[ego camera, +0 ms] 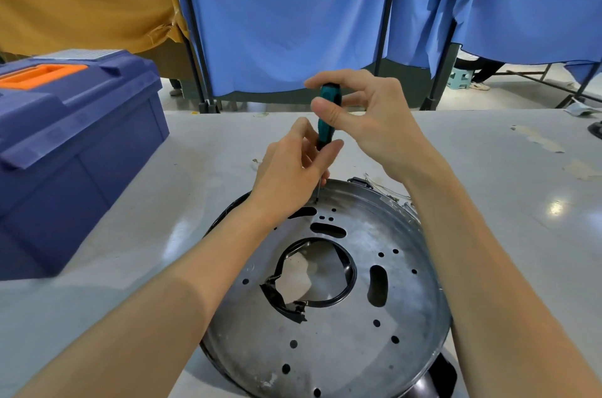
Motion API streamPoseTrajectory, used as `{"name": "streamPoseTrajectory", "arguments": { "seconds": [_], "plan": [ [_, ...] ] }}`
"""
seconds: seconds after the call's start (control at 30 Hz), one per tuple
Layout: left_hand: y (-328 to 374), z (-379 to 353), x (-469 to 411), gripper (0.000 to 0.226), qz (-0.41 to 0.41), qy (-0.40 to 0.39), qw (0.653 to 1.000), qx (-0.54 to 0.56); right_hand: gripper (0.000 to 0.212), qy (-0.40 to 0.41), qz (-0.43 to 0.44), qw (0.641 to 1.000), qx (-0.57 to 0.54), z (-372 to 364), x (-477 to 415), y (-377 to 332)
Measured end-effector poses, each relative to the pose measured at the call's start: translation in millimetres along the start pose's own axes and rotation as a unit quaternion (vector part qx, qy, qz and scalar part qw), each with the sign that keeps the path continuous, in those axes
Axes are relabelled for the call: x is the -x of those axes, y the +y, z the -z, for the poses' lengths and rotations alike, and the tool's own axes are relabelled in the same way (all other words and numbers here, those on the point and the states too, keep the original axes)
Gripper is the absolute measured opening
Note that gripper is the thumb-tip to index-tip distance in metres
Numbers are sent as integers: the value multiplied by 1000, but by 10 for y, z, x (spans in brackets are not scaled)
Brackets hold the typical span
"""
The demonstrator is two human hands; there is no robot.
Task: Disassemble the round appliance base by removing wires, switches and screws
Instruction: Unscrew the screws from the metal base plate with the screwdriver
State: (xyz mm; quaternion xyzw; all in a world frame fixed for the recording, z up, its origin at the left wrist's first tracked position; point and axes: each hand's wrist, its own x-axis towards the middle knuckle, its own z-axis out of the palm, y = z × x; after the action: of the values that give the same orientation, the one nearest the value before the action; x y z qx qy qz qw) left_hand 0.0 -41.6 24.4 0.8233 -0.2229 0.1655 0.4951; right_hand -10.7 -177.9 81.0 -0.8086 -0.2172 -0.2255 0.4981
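Note:
The round metal appliance base (342, 326) lies flat on the grey table, with several holes, slots and a torn black ring around its middle opening. A screwdriver with a teal and black handle (327, 119) stands upright, its tip on a screw (316, 201) near the base's far rim. My right hand (365, 117) pinches the top of the handle between thumb and fingers. My left hand (293, 169) pinches the lower handle and shaft, its wrist over the base's far left edge. Thin wires (387, 192) lie at the far right rim.
A blue toolbox (75, 150) with an orange handle stands at the left of the table (505, 202). Blue and mustard curtains on black frames hang behind the table's far edge. A dark object shows at the far right edge (596, 130).

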Motion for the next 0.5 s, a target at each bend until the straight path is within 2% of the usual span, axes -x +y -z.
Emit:
{"name": "streamPoseTrajectory", "arguments": {
  "seconds": [0.07, 0.23, 0.37, 0.5],
  "plan": [
    [0, -3, 9, 30, 7, 2, 1000, 2, 23, 11, 4, 1000, 3, 3, -1, 7],
    [-2, 5, 21, 20, -13, -24, 1000, 3, 38, 19, -8, 1000, 1, 50, -10, 25],
    [12, 5, 12, 23, -10, -22, 1000, -16, 28, -4, -16, 999, -44, 57, -6, 2],
    [18, -9, 18, 26, 3, 3, 1000, -7, 24, 3, -3, 1000, 0, 22, 6, -8]
  ]
}}
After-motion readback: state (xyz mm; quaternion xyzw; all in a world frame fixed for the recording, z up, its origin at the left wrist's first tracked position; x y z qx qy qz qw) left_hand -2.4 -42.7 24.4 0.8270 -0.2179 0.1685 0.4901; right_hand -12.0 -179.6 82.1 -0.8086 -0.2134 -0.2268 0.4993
